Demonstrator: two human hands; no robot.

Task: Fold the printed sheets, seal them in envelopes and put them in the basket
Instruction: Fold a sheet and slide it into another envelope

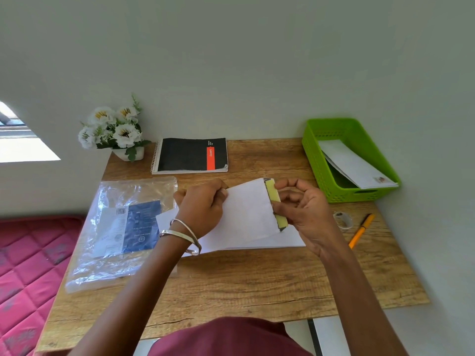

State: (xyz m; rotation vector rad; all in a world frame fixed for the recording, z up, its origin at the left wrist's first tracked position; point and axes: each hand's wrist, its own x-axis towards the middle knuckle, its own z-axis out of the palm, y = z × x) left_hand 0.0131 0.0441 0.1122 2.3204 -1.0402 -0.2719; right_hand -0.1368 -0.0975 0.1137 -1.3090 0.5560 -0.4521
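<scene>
A white envelope [246, 211] is held above the middle of the wooden table [231, 283], its open flap with a yellow-green strip [274, 201] at the right end. My left hand [203, 206] grips the envelope's left end. My right hand [303, 209] pinches the yellow-green strip at the flap. Under the envelope lies a stack of white sheets [285, 240]. The green basket [316, 160] stands at the back right and holds a white envelope [357, 165].
A clear plastic bag [115, 227] with a blue label lies at the left. At the back are a black spiral notebook [190, 155] and a pot of white flowers [115, 129]. A tape roll [343, 219] and an orange pen [361, 229] lie at the right.
</scene>
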